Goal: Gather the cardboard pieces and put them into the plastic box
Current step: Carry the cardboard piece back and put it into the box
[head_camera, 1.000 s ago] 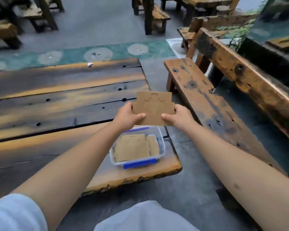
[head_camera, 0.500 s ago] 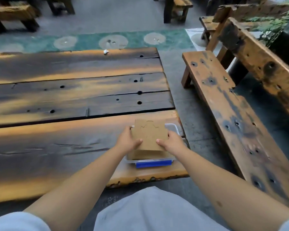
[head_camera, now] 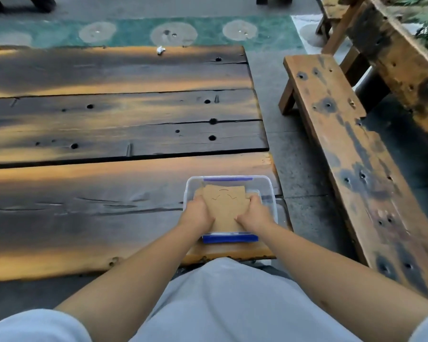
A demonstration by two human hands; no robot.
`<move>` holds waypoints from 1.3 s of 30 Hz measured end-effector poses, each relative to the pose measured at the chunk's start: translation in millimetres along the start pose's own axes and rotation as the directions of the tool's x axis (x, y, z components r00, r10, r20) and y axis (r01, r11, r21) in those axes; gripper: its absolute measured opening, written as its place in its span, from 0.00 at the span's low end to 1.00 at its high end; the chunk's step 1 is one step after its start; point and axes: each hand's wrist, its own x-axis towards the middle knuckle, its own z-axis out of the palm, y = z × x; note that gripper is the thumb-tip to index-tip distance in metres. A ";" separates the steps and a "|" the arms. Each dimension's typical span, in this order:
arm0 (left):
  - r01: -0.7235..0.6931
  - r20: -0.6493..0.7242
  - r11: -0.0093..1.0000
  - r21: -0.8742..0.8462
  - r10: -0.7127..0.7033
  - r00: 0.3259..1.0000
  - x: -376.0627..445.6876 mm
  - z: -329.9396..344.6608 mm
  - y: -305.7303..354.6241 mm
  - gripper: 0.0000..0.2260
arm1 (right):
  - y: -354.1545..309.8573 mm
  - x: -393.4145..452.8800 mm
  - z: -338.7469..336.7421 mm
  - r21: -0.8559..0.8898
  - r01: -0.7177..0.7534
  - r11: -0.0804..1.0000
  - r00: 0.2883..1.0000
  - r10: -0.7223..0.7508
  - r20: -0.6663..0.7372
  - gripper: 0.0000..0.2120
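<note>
- Nearest the camera, pale sleeves [head_camera: 35, 325] and a light grey garment [head_camera: 232, 304] fill the bottom edge, with both bare forearms reaching forward to the plastic box [head_camera: 269, 191].
- The plastic box, clear with a blue clip [head_camera: 229, 238] on its near side and another blue strip on its far side, sits on the wooden table [head_camera: 109, 181], at the table's near right corner.
- The left hand [head_camera: 197, 213] is inside the left half of the box, fingers curled down over the left edge of the top cardboard piece [head_camera: 224, 208], thumb pressing on its face.
- The right hand [head_camera: 253, 214] mirrors it in the right half of the box, fingers closed around the right edge of the same piece, thumb on top.
- That cardboard piece is brown, with small cut marks near its far end, and lies flat within the box's walls; edges of more cardboard show under it at the far left and far right corners.
- Whether the top piece already rests fully on the pile below cannot be told.
- Beyond the box, the table's dark, scorched-looking planks stretch away, dotted with holes; a small white scrap [head_camera: 161, 50] lies at the table's far edge.
- To the right of the box, across a strip of grey floor, stands a weathered wooden bench [head_camera: 344, 149].
- Past the table's far edge runs a green floor strip [head_camera: 134, 30] with pale round patches.
</note>
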 end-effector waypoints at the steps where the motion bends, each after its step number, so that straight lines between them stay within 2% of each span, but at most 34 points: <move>1: 0.016 0.017 1.000 -0.005 -0.016 1.000 0.6 1.6 0.4 0.18 | 0.2 2.4 1.3 -0.017 -0.001 1.000 1.000 0.001 -0.006 0.28; 4: 0.036 -0.008 0.997 -0.073 -0.037 0.999 1.1 6.7 2.1 0.18 | 1.8 8.0 2.3 -0.087 -0.022 0.996 0.999 0.019 -0.026 0.31; 7: 0.036 -0.007 0.994 -0.106 -0.036 0.999 1.3 9.0 3.5 0.25 | 3.4 13.8 0.3 -0.150 -0.052 0.987 0.999 0.052 -0.004 0.36; 10: 0.070 0.032 0.973 -0.220 -0.064 0.997 3.1 11.1 2.8 0.33 | 6.5 19.4 -3.3 -0.121 -0.063 0.991 0.997 0.069 0.038 0.38; 15: 0.044 0.014 0.942 -0.334 -0.042 0.999 4.0 13.1 4.2 0.36 | 11.9 21.0 -9.2 -0.005 -0.025 1.000 0.995 0.026 0.095 0.40; 19: 0.024 -0.015 0.915 -0.403 -0.032 0.999 9.7 9.6 5.8 0.36 | 14.7 22.6 -13.5 0.250 -0.069 0.966 0.986 0.027 0.165 0.39; 22: 0.092 0.031 0.879 -0.467 -0.087 0.996 15.6 7.0 7.2 0.44 | 16.5 24.9 -17.7 0.383 -0.124 0.915 0.979 0.050 0.197 0.41; 24: 0.118 0.078 0.885 -0.450 -0.092 0.993 17.2 7.1 8.2 0.45 | 17.2 26.1 -19.0 0.399 -0.133 0.907 0.975 0.047 0.217 0.42; 28: 0.134 0.136 0.910 -0.391 -0.087 0.987 21.7 5.2 8.4 0.37 | 18.2 28.5 -17.4 0.371 -0.131 0.919 0.968 0.037 0.249 0.45; 32: 0.090 0.094 0.928 -0.361 -0.060 0.994 23.9 4.7 7.6 0.35 | 17.3 29.5 -14.0 0.346 -0.114 0.931 0.970 0.029 0.241 0.46; 39: 0.091 0.119 0.939 -0.332 -0.053 0.991 29.3 4.8 2.4 0.48 | 21.2 30.7 -14.3 0.330 -0.100 0.939 0.971 0.019 0.240 0.48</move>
